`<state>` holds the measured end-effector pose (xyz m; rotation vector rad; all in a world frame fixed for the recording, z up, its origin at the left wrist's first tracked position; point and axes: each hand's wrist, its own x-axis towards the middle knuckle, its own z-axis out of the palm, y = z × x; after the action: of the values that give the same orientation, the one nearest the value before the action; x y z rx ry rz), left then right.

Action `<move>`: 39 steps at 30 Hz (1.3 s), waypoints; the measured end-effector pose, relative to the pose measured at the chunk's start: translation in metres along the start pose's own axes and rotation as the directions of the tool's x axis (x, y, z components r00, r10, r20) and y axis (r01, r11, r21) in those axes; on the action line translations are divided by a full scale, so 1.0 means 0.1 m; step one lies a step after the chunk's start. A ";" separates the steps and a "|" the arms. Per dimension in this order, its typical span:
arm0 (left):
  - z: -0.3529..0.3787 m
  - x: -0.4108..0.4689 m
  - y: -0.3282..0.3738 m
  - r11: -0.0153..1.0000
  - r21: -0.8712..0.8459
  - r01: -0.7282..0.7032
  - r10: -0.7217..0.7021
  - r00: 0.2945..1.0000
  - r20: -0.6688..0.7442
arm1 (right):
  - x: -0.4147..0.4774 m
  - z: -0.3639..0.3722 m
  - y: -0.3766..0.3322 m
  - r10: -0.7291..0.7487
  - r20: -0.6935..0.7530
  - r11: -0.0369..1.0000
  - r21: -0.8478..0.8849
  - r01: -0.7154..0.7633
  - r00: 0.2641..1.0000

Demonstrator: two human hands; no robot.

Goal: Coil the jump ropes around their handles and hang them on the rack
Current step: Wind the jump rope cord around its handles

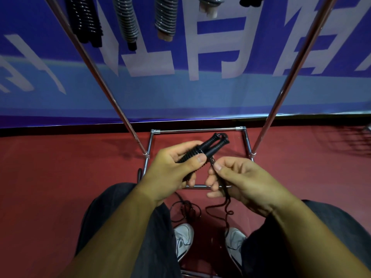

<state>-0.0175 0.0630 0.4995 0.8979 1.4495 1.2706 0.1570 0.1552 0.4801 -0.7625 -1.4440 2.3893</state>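
your hands work in the gap between the rack's two slanted poles (112,101), above its chrome base frame (197,129), with red floor (50,167) open on either side. your left hand (172,169) grips the paired black handles (212,144) (coils cover their lower part), thumb pressed on top. your right hand (241,181) pinches the loose rope (227,203), which trails toward your shoes (183,237), seemingly reaching the floor. up top, coiled ropes (128,19) hang on the rack.
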 end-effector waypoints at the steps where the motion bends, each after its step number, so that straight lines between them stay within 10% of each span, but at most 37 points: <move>1: -0.01 -0.01 0.00 1.000 -0.006 0.005 -0.004 1.000 0.016 | 0.00 -0.01 0.01 -0.003 -0.009 0.999 -0.046 0.002 1.000; 19: -0.04 0.04 -0.15 0.915 0.402 -0.038 0.073 0.995 -0.071 | 0.20 0.12 0.26 0.021 -0.198 0.906 -0.411 -0.102 0.980; 23: -0.02 0.05 -0.23 0.752 0.649 -0.112 0.198 0.978 -0.060 | 0.20 0.17 0.20 0.110 -0.279 0.965 -0.199 -0.169 0.954; 28: 0.06 0.02 -0.24 0.405 0.905 -0.132 0.280 0.960 0.015 | 0.24 0.13 0.18 0.094 -0.383 0.916 -0.328 -0.230 0.919; 34: -0.02 0.03 -0.22 0.882 0.465 -0.078 0.091 0.996 -0.004 | 0.28 0.03 0.25 -0.010 -0.352 0.957 -0.274 -0.093 0.936; 39: -0.02 0.06 -0.19 0.986 0.145 0.084 -0.097 0.992 0.086 | 0.20 -0.08 0.26 -0.114 -0.060 0.940 -0.331 0.088 0.992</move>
<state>-0.0199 0.0651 0.4797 0.9609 1.5036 1.0559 0.1458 0.1579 0.4481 -0.8220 -1.8260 2.0444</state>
